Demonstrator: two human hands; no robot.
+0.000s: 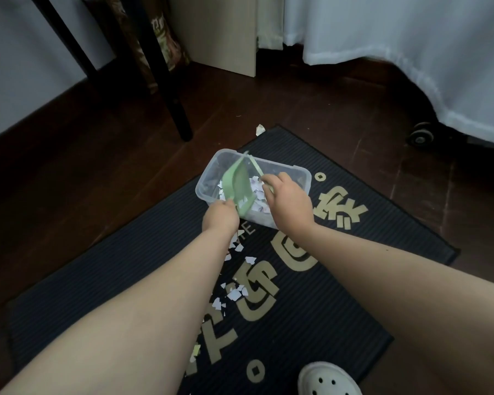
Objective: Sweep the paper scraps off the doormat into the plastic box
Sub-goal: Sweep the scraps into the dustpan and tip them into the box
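Two grips clamped: left grip on steeply tipped dustpan, right grip on brush; scraps may overshoot plastic box.

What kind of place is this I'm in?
Likely a room in a home, perhaps by a door: a doormat on dark wood flooring, and a white cloth draped over something on castor wheels.

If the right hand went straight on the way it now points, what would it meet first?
Holding its brush, the right hand would probably meet the green dustpan tilted over the plastic box first, though depth is unclear.
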